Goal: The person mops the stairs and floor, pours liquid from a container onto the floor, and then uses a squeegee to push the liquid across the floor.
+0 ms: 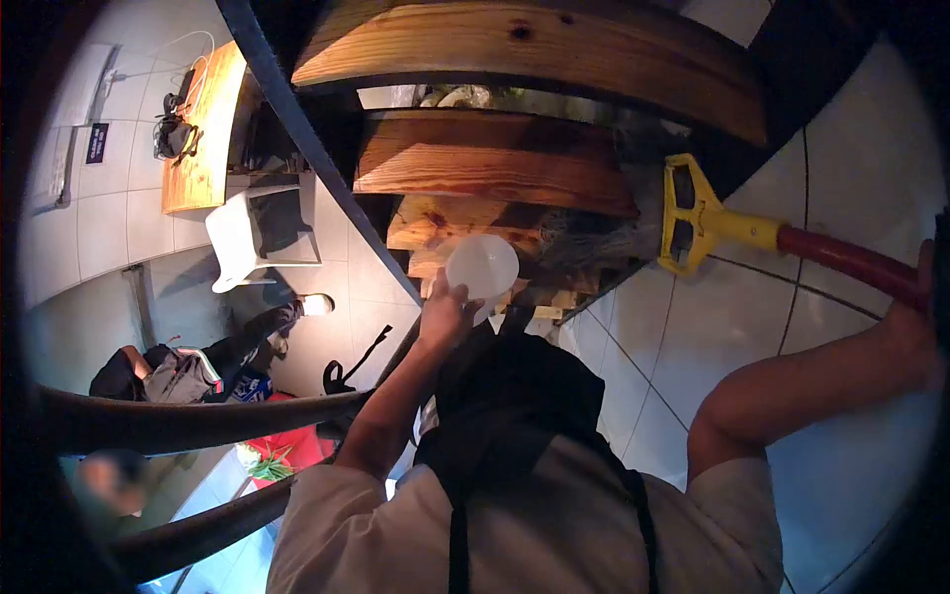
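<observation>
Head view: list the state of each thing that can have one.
Left hand: closed on the white container.
White container: held; contents unclear.
Right hand: gripping the mop's red handle, partly at the frame's edge.
Mop: held, beside the wooden steps.
White chair: unoccupied.
Black apron: worn.

No text could be read with certainty. The small, dark, rectangular sign (96,143) on the white tiled wall (104,213) carried pale lettering in several short lines, too small and blurred to make out.
</observation>
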A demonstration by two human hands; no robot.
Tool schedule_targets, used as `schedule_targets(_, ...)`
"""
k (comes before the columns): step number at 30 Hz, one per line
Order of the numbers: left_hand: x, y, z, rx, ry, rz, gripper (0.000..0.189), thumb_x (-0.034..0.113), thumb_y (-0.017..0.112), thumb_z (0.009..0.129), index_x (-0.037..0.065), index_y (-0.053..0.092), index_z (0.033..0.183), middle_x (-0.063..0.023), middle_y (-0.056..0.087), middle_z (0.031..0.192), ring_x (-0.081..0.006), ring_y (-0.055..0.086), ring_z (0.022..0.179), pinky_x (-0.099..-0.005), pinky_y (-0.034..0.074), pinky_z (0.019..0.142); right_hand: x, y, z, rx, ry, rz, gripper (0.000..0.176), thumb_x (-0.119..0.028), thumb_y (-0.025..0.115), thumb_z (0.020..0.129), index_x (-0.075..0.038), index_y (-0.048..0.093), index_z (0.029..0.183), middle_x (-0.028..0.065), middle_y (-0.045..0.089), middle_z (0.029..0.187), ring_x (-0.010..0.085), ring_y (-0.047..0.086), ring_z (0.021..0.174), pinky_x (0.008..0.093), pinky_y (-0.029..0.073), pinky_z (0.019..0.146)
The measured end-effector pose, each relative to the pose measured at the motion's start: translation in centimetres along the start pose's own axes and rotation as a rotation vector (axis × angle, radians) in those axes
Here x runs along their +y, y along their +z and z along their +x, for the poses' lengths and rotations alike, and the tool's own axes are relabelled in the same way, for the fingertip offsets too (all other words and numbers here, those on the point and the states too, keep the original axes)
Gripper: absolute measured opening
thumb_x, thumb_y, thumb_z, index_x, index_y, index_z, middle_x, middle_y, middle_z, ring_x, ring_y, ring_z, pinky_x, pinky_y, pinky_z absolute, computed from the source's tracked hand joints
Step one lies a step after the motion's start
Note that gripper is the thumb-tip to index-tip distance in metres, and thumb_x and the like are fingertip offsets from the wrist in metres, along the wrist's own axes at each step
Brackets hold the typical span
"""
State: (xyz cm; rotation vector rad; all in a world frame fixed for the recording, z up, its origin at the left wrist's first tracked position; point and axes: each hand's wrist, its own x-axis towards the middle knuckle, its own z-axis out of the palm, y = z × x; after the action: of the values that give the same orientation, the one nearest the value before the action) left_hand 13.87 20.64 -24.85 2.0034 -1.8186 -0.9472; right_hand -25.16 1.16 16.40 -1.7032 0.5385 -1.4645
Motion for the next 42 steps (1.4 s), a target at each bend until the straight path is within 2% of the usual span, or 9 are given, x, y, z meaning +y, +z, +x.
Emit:
schedule_targets(4,0.1,1.6,0.3,-0.009,-0.024,0.067,0.029,0.024,0.072,0.077,-0.002,0.058,0.080,-0.0228,0.048,0.116,-0.0426,0.061,0.088,-0.0477,0.052,0.074,-0.1,-0.5,0.3,-0.154,0.016,-0.050,0.034,-0.019,0.042,0.095,-0.014,0.038,0.061,-0.0011,0.034,0.048,0.0088,0.031,0.038,0.0269,0.030,0.037)
schedule_targets(13,1.7,1.8,1.6,-0.110,-0.110,0.141,0.033,0.031,0.069,0.079,-0.001,0.062,0.084,-0.0249,0.048,0.110,-0.0439,0.061,0.085,-0.0490,0.052,0.072,0.0,-0.6,0.2,-0.104,-0.007,-0.128,0.035,-0.020,0.044,0.095,-0.015,0.039,0.061,-0.0027,0.033,0.048,0.0059,0.031,0.038,0.0227,0.028,0.036)
schedule_targets(18,2.0,1.7,2.3,-0.159,-0.136,0.177,0.036,0.035,0.068,0.080,0.000,0.064,0.089,-0.0260,0.050,0.106,-0.0434,0.062,0.085,-0.0489,0.051,0.075,-0.1,-1.8,0.4,-0.163,0.011,-0.066,0.035,-0.021,0.043,0.095,-0.015,0.039,0.061,-0.0033,0.032,0.048,0.0053,0.031,0.039,0.0224,0.030,0.037)
schedule_targets(26,2.4,1.7,2.9,-0.218,-0.180,0.214,0.036,0.036,0.066,0.081,0.001,0.065,0.091,-0.0284,0.053,0.105,-0.0440,0.061,0.087,-0.0498,0.050,0.077,-0.3,-3.0,0.0,-0.210,-0.007,-0.066,0.036,-0.024,0.041,0.096,-0.015,0.039,0.062,-0.0030,0.033,0.049,0.0052,0.031,0.040,0.0241,0.032,0.038)
schedule_targets(30,2.2,2.2,3.0,-0.217,-0.162,0.220,0.036,0.036,0.066,0.081,0.001,0.065,0.091,-0.0283,0.056,0.100,-0.0428,0.061,0.087,-0.0492,0.050,0.077,-0.4,-2.8,-0.5,-0.158,-0.018,-0.083,0.036,-0.025,0.039,0.097,-0.015,0.039,0.062,-0.0027,0.034,0.050,0.0059,0.032,0.041,0.0247,0.031,0.039)
schedule_targets(35,1.7,2.7,3.2,-0.208,-0.165,0.218,0.039,0.039,0.065,0.082,0.000,0.066,0.088,-0.0267,0.059,0.090,-0.0396,0.063,0.082,-0.0475,0.051,0.073,-0.6,-3.4,-0.3,-0.293,0.043,-0.007,0.035,-0.027,0.038,0.097,-0.015,0.039,0.065,-0.0020,0.034,0.052,0.0083,0.034,0.044,0.0273,0.032,0.044)
schedule_targets(42,1.9,2.6,3.6,-0.221,-0.157,0.276,0.041,0.042,0.063,0.082,0.001,0.067,0.089,-0.0261,0.061,0.090,-0.0387,0.063,0.082,-0.0462,0.051,0.073,-1.1,-3.5,-0.3,-0.350,0.111,-0.024,0.034,-0.027,0.037,0.097,-0.015,0.038,0.065,-0.0019,0.034,0.054,0.0092,0.034,0.047,0.0283,0.032,0.049)
